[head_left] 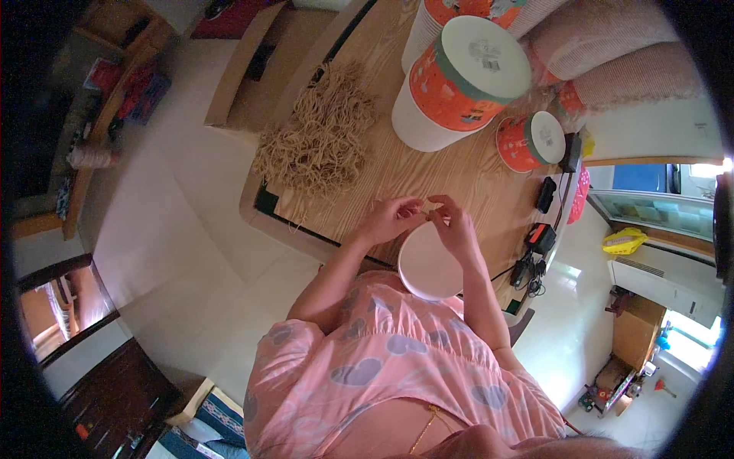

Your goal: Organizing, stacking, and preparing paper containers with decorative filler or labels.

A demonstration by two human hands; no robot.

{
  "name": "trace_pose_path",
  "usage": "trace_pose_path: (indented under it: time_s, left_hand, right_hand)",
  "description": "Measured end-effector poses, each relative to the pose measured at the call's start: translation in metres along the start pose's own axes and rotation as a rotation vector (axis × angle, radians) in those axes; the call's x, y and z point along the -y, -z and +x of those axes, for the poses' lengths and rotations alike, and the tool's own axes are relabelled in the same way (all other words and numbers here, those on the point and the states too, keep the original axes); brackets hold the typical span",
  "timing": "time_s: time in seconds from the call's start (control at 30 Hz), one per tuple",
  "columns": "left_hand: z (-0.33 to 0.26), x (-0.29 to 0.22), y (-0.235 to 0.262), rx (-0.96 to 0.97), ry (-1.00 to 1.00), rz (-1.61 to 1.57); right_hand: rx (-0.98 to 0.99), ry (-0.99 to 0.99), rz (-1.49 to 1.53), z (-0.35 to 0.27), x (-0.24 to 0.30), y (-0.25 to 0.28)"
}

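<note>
My left hand (394, 219) and my right hand (454, 229) meet over the near part of the table, thumbs and fingertips pinched close together. Whatever lies between the fingertips is too small to make out. Just below them a white round tub (430, 266) rests against my body at the table edge, its pale round face turned up. My right hand overlaps its far rim. Left of my hands a tangled heap of tan paper cords (321, 130) spreads across the tabletop.
Stacked orange-and-white paper buckets (465, 76) with green rims stand upside down at the far side. A smaller orange tub (531, 141) sits to their right, near plastic-wrapped stacks (634, 80). Black adapters and cables (527, 268) lie along the right edge. A cardboard box (256, 76) stands beyond the left edge.
</note>
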State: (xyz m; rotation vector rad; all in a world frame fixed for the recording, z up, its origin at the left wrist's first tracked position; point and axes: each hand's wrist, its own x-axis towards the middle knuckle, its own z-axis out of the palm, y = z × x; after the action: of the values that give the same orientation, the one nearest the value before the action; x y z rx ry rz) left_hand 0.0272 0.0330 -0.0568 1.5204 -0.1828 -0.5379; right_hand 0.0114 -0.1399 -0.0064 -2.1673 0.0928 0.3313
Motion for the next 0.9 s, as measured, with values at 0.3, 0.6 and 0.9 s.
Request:
trace_pose_path:
  time_s: [0.3,0.6,0.9]
  left_hand:
    - [0.013,0.004,-0.012,0.081,-0.021,-0.016]
    - [0.008,-0.009,-0.009,0.014,-0.012,0.08]
    - [0.013,0.006,-0.009,0.017,-0.02,0.067]
  right_hand:
    - [-0.004,-0.014,0.022,-0.003,-0.008,0.006]
    - [0.068,-0.014,0.082,0.0,-0.006,0.011]
    - [0.043,-0.031,0.092,0.001,-0.005,0.009]
